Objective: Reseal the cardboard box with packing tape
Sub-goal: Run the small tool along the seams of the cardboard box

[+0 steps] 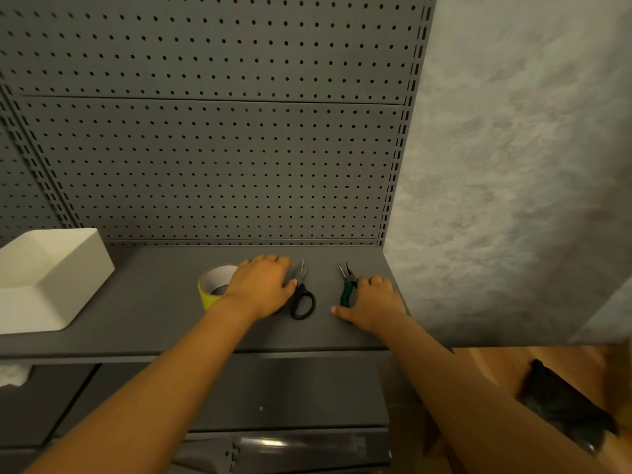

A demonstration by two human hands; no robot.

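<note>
A yellow roll of packing tape (209,291) stands on the grey shelf (150,302). My left hand (261,285) lies over the roll's right side, fingers reaching past it and thumb tip touching the black-handled scissors (302,299). A dark patch shows under its wrist. Green-handled pliers (347,289) lie right of the scissors. My right hand (371,302) rests on the pliers' handles, thumb spread out flat on the shelf. Neither hand plainly grips anything. A brown surface (485,374) shows at the lower right; I cannot tell if it is the cardboard box.
A white open bin (51,278) sits at the shelf's left end. Grey pegboard (219,148) rises behind the shelf, with a grey textured wall (513,165) on the right. A dark object (564,405) lies on the brown surface. Lower grey shelves (273,388) show below.
</note>
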